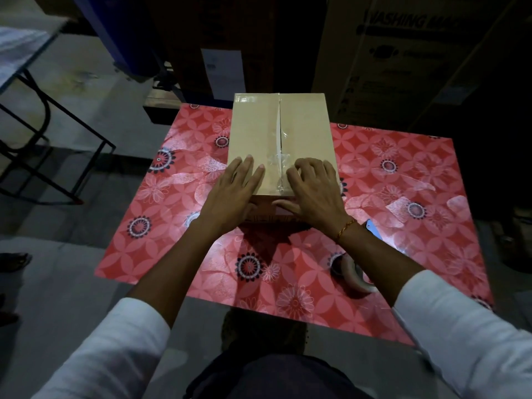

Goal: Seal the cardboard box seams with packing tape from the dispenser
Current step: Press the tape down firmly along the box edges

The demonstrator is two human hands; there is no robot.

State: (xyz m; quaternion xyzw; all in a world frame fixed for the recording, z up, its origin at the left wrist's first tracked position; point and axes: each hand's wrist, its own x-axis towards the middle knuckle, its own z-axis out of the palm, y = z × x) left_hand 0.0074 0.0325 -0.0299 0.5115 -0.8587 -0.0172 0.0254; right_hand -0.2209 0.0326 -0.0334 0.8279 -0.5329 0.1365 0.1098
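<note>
A brown cardboard box (253, 128) stands on a red flowered table (172, 226), its top flaps closed. Clear tape (278, 139) runs along the centre seam and looks wrinkled near the front. My left hand (233, 191) lies flat on the box's near left top, fingers spread. My right hand (313, 191) presses on the near right top beside the seam, fingers curled, its thumb down on the front face. A roll of tape (352, 273) lies on the table under my right forearm, partly hidden.
A blue object (373, 228) peeks out beside my right wrist. Large dark cartons (403, 59) stand behind the table. A metal-framed table (28, 110) is at the left, over a grey floor.
</note>
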